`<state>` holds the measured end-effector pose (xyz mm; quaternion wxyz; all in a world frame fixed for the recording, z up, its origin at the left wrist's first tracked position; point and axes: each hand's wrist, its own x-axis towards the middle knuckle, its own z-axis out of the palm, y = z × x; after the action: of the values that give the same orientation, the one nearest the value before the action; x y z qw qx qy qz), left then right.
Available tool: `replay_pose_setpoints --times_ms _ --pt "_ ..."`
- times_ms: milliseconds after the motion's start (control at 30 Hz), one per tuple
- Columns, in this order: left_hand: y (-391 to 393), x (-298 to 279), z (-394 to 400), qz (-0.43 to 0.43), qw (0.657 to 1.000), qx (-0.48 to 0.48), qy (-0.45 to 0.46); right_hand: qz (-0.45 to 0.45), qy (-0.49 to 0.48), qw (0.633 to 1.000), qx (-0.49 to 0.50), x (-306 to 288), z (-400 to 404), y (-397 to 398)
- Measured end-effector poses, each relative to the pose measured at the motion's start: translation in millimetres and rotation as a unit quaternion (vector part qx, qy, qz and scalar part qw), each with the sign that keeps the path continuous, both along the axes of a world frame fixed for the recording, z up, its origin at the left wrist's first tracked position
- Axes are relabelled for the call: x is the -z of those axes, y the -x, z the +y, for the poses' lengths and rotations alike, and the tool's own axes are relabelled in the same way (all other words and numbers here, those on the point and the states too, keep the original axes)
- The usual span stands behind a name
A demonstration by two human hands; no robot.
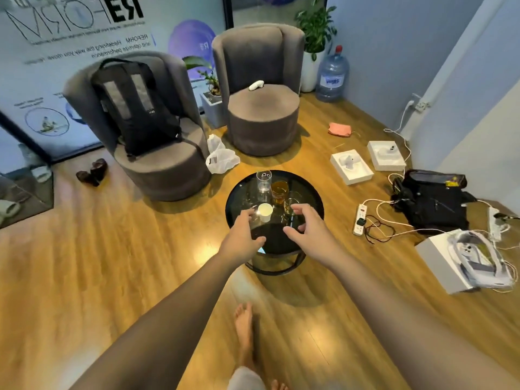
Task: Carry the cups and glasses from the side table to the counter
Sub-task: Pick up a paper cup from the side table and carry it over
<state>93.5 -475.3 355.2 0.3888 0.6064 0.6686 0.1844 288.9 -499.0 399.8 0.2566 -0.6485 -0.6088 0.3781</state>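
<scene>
Glasses (264, 181) are looking fragile and slippery (one holds liquid). Both hands' fingers (299, 211) are hovering spread, holding nothing; gripping the sides seems wise.

At the centre of the frame stands the side table (309, 192). On it, the tall glass (264, 181) is at the far edge, the glass of tea (279, 191) just right of it, the paper cup (265, 211) nearer and left. The left hand (244, 237) and right hand (309, 226) hover over the table's near half. Above left of the table an armchair (168, 170) holds a backpack (135, 108); above it stands a second armchair (263, 108). At right, boxes (351, 166) and a power strip (360, 219) lie on the floor.
</scene>
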Motion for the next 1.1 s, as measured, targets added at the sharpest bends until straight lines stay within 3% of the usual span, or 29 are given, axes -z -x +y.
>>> replay_pose_setpoints --times_ms 500,733,900,1100 --pt "9.0 198.0 233.8 0.072 0.985 0.062 0.146 -0.034 0.149 0.988 0.017 203.7 230.6 15.3" --pt "4.6 306.2 275.9 0.087 0.977 0.08 0.179 -0.06 0.207 0.976 -0.018 310.2 282.1 30.3" --pt "-5.0 344.9 285.1 0.076 0.979 0.099 0.164 -0.059 0.243 0.968 -0.016 356.5 297.2 40.9" --pt "-14.7 330.9 289.5 0.043 0.985 0.124 0.115 -0.05 0.224 0.973 0.007 353.8 303.2 43.2"
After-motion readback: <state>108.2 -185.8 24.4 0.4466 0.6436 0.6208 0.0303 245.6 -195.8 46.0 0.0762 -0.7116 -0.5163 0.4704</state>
